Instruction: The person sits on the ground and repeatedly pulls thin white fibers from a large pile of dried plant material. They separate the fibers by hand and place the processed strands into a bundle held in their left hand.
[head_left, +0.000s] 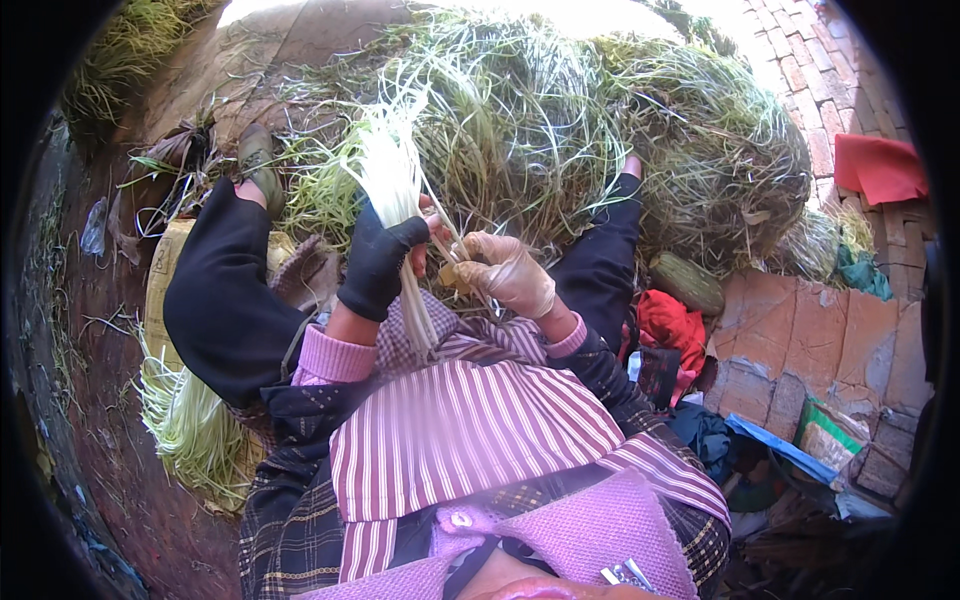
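My left hand (386, 251), in a black fingerless glove, grips a bundle of pale plant stalks (394, 169). The bundle's ends fan out above the hand, and its lower ends hang towards my striped apron (465, 435). Just right of it, my right hand (506, 270), in a thin pale glove, pinches a few thin stalks at the bundle's side; a small yellowish piece shows by its fingertips. In front of both hands lies a large heap of long green and dry stalks (510, 127).
A sheaf of trimmed pale stalks (195, 427) lies on a yellow sack (174, 277) beside my leg. To the right are a green gourd-like object (686, 283), red cloth (670, 322), flattened cardboard (795, 315) and an open packet (831, 435). More grass (127, 60) lies at the upper left.
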